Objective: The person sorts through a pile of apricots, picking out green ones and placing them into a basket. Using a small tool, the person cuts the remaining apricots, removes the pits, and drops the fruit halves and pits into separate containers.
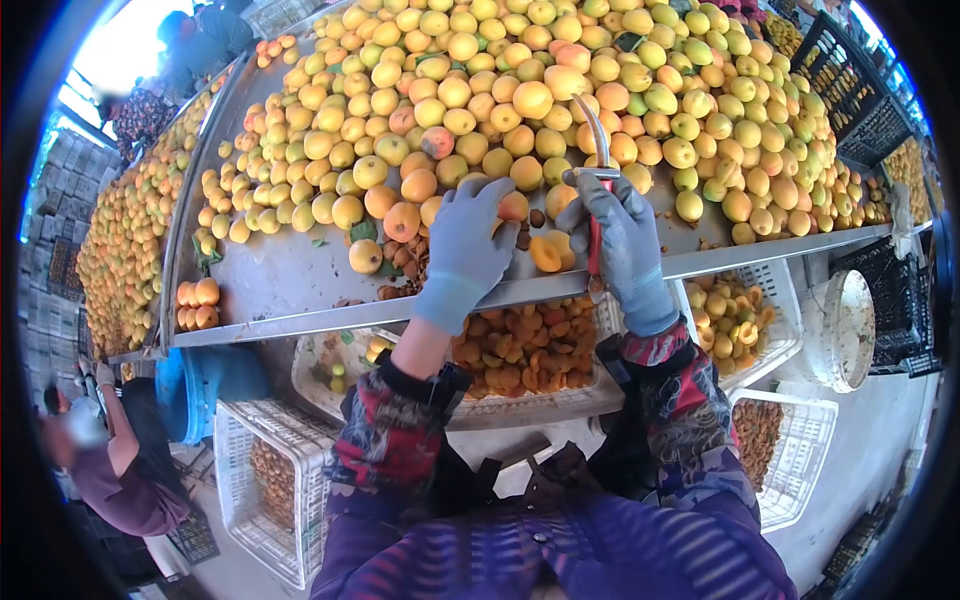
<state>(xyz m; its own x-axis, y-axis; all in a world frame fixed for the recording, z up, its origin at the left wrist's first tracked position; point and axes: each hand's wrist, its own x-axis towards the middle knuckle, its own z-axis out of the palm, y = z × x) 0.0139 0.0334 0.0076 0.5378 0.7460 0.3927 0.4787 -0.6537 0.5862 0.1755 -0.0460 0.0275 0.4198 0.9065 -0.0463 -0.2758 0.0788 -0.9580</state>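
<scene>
My left hand (466, 245), in a grey-blue glove, rests at the near edge of the apricot pile (480, 95). Its fingers and thumb curve around an apricot (514, 206). A curved knife (597, 132) with a red handle is gripped in my right hand (622, 235), gloved the same way, with the blade pointing up and away from me. Between the hands, a cut-open apricot (546, 254) lies on the metal table (270, 285), its orange flesh showing. Brown pits (405, 262) are scattered left of my left wrist.
Below the table edge sits a crate of apricot halves (525, 350); another crate with apricots (735, 310) is to its right. Crates of pits (272, 480) (760, 440) stand on the floor. A white bucket (850, 330) is right, a blue bin (205, 390) left. Another person (120, 470) is at lower left.
</scene>
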